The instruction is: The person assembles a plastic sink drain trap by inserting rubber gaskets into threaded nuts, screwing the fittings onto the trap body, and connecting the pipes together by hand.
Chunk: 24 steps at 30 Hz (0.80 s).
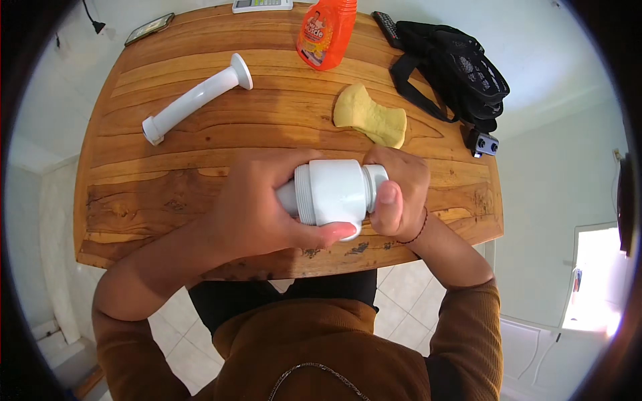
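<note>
A white plastic sink bottle trap (338, 190) is held level between my two hands, above the near part of the table. My left hand (257, 207) wraps around its ribbed end, with the thumb along its lower side. The fingers of my right hand (404, 194) are closed around the narrower collar at the other end, thumb pointing up. Parts of the trap are hidden behind my fingers. Beyond my left hand, a white drain pipe (197, 100) with a round flange lies slanted on the wood.
On the wooden table (281, 113) are a yellow sponge (368, 115), an orange cleaner bottle (326, 37), and a black bag (455, 67) with a small camera-like device (483, 143) beside it. A phone (149, 29), a calculator-like device (262, 5) and a remote (386, 29) lie along the far edge.
</note>
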Available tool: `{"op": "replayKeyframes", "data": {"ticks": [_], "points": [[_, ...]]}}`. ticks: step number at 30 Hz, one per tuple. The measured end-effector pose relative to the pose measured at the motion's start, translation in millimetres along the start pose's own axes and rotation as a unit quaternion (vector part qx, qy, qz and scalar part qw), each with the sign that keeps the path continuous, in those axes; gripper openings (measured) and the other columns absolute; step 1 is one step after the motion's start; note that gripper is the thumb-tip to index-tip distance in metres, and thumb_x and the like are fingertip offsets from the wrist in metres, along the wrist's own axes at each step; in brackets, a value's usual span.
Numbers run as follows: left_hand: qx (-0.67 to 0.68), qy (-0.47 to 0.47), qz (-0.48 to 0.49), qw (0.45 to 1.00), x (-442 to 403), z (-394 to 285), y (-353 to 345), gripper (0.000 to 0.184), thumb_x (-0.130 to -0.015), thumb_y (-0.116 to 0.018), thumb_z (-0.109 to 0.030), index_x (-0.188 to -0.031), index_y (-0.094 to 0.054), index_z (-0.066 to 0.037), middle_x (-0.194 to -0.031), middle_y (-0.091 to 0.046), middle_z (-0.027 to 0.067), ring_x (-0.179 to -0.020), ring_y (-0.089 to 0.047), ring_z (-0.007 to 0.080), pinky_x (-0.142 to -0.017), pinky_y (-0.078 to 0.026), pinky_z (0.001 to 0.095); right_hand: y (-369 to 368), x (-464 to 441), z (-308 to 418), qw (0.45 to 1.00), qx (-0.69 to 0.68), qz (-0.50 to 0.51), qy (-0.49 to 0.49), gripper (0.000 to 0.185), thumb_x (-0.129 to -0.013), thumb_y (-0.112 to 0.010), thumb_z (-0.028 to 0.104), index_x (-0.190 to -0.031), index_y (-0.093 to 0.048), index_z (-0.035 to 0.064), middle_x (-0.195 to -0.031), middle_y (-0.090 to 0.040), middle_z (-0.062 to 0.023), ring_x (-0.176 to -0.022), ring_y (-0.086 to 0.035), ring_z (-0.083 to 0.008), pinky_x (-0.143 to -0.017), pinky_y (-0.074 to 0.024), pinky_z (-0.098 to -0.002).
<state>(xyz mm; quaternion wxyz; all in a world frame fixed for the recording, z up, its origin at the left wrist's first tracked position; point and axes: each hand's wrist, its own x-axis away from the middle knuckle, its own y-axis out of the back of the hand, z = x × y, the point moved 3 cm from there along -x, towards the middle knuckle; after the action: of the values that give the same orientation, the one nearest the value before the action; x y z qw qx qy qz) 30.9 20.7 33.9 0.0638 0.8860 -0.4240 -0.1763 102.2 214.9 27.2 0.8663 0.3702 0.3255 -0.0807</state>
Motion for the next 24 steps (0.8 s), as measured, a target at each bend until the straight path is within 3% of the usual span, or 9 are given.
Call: {"op": "replayKeyframes", "data": {"ticks": [2,7,9,13,14,15,19,22,24], "points": [[-0.167,-0.115,-0.034,0.979,1,-6,3,0.065,-0.064,-0.096,-0.029,-0.114,-0.067,0.000,-0.100,-0.073,0.0152,-0.089,-0.073,0.0241,-0.077,-0.058,0.0346,-1,0,2,0.999,-0.020,0.014,-0.029,0.044,-0.096,-0.049,0.038,-0.073,-0.054,0.0014,-0.062,-0.048,-0.0164,-0.054,-0.051,-0.0373,-0.050,-0.0407,-0.0422],[-0.297,-0.193,-0.087,0.931,6,-10,0,0.074,-0.062,-0.097,-0.031,-0.121,-0.064,-0.002,-0.105,-0.072,0.0163,-0.092,-0.073,0.0300,-0.078,-0.059,0.0381,-4,-2,5,0.987,-0.100,0.041,-0.118,0.044,-0.102,-0.044,0.031,-0.073,-0.052,0.0001,-0.062,-0.048,-0.0179,-0.055,-0.048,-0.0369,-0.053,-0.0392,-0.0423],[-0.334,-0.208,-0.095,0.914,8,-8,-2,0.076,-0.062,-0.097,-0.031,-0.124,-0.062,-0.001,-0.107,-0.072,0.0158,-0.092,-0.073,0.0302,-0.078,-0.059,0.0389,-6,1,0,0.980,-0.111,0.083,-0.146,0.054,-0.107,-0.033,0.036,-0.076,-0.056,-0.0015,-0.063,-0.051,-0.0066,-0.057,-0.047,-0.0155,-0.053,-0.0376,-0.0321],[-0.393,-0.245,-0.092,0.882,8,-1,-2,0.074,-0.069,-0.092,-0.031,-0.128,-0.059,0.000,-0.112,-0.069,0.0145,-0.095,-0.070,0.0284,-0.078,-0.057,0.0381,-11,1,-2,0.960,-0.133,0.084,-0.231,0.053,-0.107,-0.034,0.036,-0.078,-0.056,-0.0021,-0.066,-0.054,-0.0056,-0.061,-0.049,-0.0149,-0.057,-0.0393,-0.0325],[-0.412,-0.254,-0.091,0.870,7,0,-2,0.076,-0.069,-0.092,-0.031,-0.129,-0.058,0.001,-0.113,-0.069,0.0147,-0.096,-0.070,0.0286,-0.078,-0.057,0.0381,-13,2,-5,0.952,-0.154,0.079,-0.253,0.052,-0.107,-0.037,0.036,-0.079,-0.056,-0.0033,-0.066,-0.053,-0.0119,-0.060,-0.048,-0.0221,-0.058,-0.0404,-0.0372],[-0.412,-0.254,-0.090,0.871,7,2,-2,0.076,-0.069,-0.092,-0.031,-0.129,-0.058,0.001,-0.113,-0.069,0.0147,-0.096,-0.070,0.0286,-0.078,-0.057,0.0381,-15,2,-8,0.942,-0.175,0.075,-0.275,0.051,-0.107,-0.040,0.037,-0.080,-0.055,-0.0046,-0.065,-0.051,-0.0182,-0.060,-0.047,-0.0293,-0.060,-0.0414,-0.0419],[-0.413,-0.236,-0.085,0.876,-3,4,1,0.073,-0.068,-0.092,-0.029,-0.129,-0.060,-0.002,-0.112,-0.070,0.0146,-0.094,-0.071,0.0287,-0.079,-0.057,0.0380,-15,-3,-10,0.945,-0.166,0.068,-0.274,0.057,-0.109,-0.038,0.041,-0.079,-0.055,-0.0049,-0.064,-0.052,-0.0146,-0.061,-0.048,-0.0251,-0.061,-0.0421,-0.0418],[-0.343,-0.214,-0.126,0.906,-12,0,9,0.070,-0.069,-0.093,-0.027,-0.126,-0.061,-0.003,-0.108,-0.071,0.0148,-0.092,-0.072,0.0303,-0.080,-0.058,0.0385,-13,-15,-12,0.916,-0.237,0.054,-0.319,0.063,-0.111,-0.034,0.047,-0.081,-0.058,-0.0026,-0.062,-0.051,-0.0075,-0.058,-0.046,-0.0179,-0.056,-0.0395,-0.0354],[-0.237,-0.182,-0.176,0.938,-14,5,12,0.066,-0.069,-0.095,-0.026,-0.122,-0.063,-0.001,-0.103,-0.072,0.0149,-0.092,-0.073,0.0284,-0.080,-0.059,0.0380,-12,-12,-20,0.844,-0.354,0.055,-0.399,0.064,-0.111,-0.030,0.051,-0.085,-0.061,0.0012,-0.062,-0.045,0.0012,-0.054,-0.040,-0.0092,-0.051,-0.0327,-0.0272]]}}
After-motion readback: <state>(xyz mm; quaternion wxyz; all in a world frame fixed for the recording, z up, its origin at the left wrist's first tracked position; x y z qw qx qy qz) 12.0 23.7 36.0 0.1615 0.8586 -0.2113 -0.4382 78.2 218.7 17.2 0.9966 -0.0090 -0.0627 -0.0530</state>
